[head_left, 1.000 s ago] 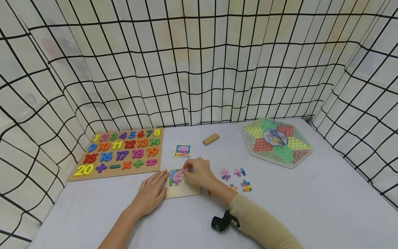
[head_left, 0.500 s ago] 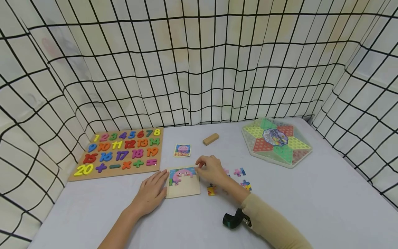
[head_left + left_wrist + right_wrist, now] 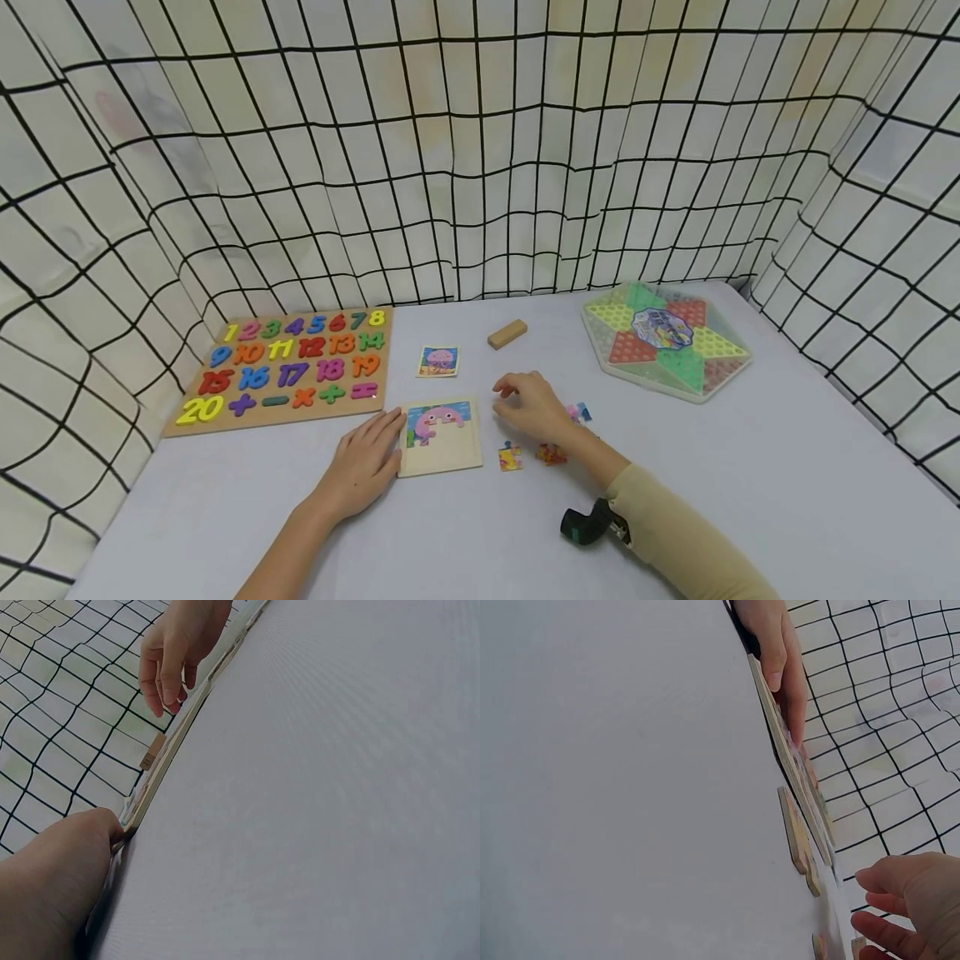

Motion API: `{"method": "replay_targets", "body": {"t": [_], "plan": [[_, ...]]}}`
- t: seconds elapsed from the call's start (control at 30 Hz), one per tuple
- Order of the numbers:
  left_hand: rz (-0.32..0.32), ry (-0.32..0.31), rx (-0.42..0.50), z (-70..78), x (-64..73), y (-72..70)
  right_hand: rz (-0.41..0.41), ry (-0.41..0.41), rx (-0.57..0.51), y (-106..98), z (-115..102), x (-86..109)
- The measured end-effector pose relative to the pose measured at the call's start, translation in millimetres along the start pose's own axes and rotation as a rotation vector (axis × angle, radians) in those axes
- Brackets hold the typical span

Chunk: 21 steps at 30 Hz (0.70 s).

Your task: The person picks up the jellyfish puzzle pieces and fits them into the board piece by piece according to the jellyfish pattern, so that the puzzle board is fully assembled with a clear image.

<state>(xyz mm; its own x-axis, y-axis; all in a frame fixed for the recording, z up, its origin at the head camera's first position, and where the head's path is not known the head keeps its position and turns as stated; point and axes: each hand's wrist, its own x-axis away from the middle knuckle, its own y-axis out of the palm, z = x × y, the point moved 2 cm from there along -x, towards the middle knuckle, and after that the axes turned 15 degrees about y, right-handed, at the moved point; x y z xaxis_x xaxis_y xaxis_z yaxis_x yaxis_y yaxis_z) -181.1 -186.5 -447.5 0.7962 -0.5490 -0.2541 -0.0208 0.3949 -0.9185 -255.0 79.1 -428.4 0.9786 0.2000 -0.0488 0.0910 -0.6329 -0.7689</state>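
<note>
My left hand [image 3: 363, 462] lies flat with outstretched fingers along the left edge of a square wooden jigsaw board [image 3: 450, 458]. The board's upper part carries joined pieces showing a pink cartoon animal; bare wood shows below. To the right of the board, my right hand [image 3: 532, 408] hovers with loosely bent fingers, holding nothing. Several loose jigsaw pieces [image 3: 511, 457] lie beneath and around it, some hidden by the hand and forearm. In the right wrist view, the right hand [image 3: 915, 900] has its thumb and fingers spread apart, beyond the loose pieces [image 3: 793, 832].
Behind the jigsaw board are a small picture card [image 3: 438, 362] and a wooden block [image 3: 507, 334]. A number board [image 3: 281, 367] stands at the left, a star-patterned game board [image 3: 667, 342] at back right. Black netting [image 3: 480, 175] encloses the white table.
The right hand has left the joined pieces on the jigsaw board and moved right, over the loose pieces. The left hand stays at the board's edge.
</note>
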Motion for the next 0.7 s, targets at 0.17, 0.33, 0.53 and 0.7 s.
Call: {"method": "replay_targets", "body": {"t": [0.17,0.33,0.53,0.7], "plan": [[0.001,0.000,0.002,0.8,-0.1,-0.1,-0.022,0.025,0.023,-4,10,2.1],[-0.001,-0.003,0.007,1.0,0.0,-0.2,-0.023,0.016,0.059,-9,19,5.9],[-0.003,-0.006,0.008,0.1,0.2,0.1,-0.029,-0.015,0.074,-18,27,14.0],[-0.004,-0.007,0.004,-0.4,0.2,0.4,-0.040,-0.020,0.084,-24,34,20.3]]}}
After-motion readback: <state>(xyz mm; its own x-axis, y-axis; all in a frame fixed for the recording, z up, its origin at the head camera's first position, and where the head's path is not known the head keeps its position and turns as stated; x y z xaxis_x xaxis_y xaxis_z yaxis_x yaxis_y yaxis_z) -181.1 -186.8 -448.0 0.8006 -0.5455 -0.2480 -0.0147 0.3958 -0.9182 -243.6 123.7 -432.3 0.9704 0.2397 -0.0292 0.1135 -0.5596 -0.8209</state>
